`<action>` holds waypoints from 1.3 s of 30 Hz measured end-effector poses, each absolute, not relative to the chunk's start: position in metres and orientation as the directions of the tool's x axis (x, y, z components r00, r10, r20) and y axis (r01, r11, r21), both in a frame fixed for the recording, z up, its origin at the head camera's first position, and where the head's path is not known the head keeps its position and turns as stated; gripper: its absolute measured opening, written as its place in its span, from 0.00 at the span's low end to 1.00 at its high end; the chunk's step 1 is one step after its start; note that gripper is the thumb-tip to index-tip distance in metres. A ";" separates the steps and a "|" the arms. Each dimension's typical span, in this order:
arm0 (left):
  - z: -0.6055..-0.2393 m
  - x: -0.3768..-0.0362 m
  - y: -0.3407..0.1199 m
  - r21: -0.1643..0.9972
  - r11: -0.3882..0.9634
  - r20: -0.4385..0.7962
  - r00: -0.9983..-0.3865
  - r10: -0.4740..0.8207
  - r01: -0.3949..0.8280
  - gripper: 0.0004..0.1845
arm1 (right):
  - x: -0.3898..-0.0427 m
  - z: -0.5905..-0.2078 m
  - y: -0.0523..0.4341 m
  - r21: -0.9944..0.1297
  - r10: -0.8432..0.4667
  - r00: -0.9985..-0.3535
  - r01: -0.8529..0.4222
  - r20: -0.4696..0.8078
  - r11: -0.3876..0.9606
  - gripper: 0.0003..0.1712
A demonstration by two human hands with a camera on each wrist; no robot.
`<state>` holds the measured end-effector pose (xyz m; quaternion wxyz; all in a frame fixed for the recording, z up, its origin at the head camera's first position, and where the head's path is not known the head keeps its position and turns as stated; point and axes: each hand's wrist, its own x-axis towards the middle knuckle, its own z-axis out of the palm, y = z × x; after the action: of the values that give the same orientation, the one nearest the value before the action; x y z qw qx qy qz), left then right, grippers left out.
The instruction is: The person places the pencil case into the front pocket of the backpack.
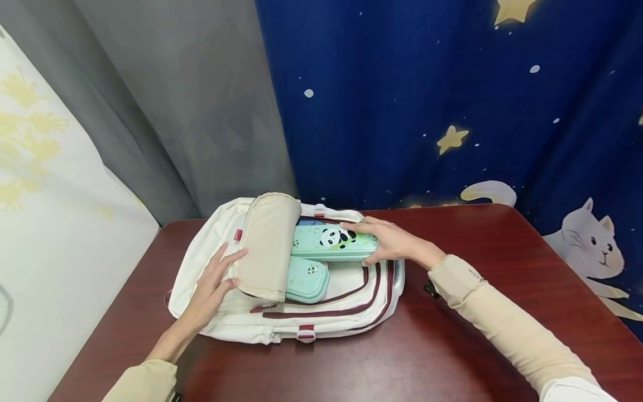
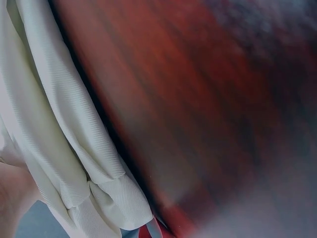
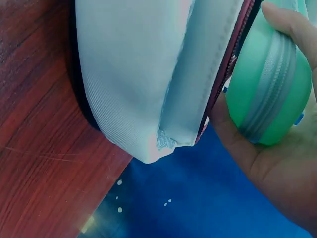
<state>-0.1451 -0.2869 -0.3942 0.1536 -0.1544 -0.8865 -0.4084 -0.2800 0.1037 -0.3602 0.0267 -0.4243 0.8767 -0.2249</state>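
Note:
A white backpack point(image 1: 213, 321) with maroon zipper trim lies on the table, its beige flap point(image 1: 268, 245) folded over to the left. In my right hand point(image 1: 394, 240) is a mint-green pencil case point(image 1: 313, 243) with a panda print; thumb and fingers grip its right end, and its left end is hidden by the flap. The right wrist view shows the zipped end of this pencil case point(image 3: 270, 84) between thumb and fingers. Below it, a second mint-green case point(image 1: 306, 279) lies partly under the flap. My left hand point(image 1: 208, 290) rests at the flap's left edge, fingers extended.
The backpack lies on a dark red wooden table point(image 1: 452, 346). Grey curtain point(image 1: 201, 111) and blue star-patterned curtain point(image 1: 402, 111) hang behind the table's far edge. Something blue point(image 1: 310, 221) shows behind the held case.

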 end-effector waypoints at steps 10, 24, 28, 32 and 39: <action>-0.394 -0.146 -0.288 0.689 0.607 0.384 -0.910 0.158 0.396 0.26 | -0.277 -0.362 0.098 -0.459 -0.733 -0.666 -0.700 0.142 0.547 0.52; -0.380 -0.148 -0.282 0.605 0.713 0.386 -0.914 0.125 0.353 0.19 | -0.278 -0.368 0.102 -0.436 -0.731 -0.658 -0.720 0.182 0.540 0.59; -0.377 -0.152 -0.277 0.563 0.744 0.425 -0.898 0.111 0.359 0.18 | -0.275 -0.371 0.109 -0.454 -0.693 -0.689 -0.697 0.211 0.555 0.71; -0.379 -0.152 -0.277 0.561 0.749 0.418 -0.902 0.111 0.352 0.20 | -0.271 -0.372 0.122 -0.472 -0.637 -0.727 -0.669 0.256 0.574 0.73; -0.376 -0.149 -0.283 0.543 0.757 0.378 -0.911 0.166 0.363 0.22 | -0.256 -0.392 0.141 -0.712 -0.505 -0.787 -0.577 0.353 0.400 0.61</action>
<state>-0.1487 -0.2833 -0.3762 0.1553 -0.1429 -0.9244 -0.3177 -0.2565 0.1412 -0.3924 -0.0402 -0.3237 0.8357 -0.4418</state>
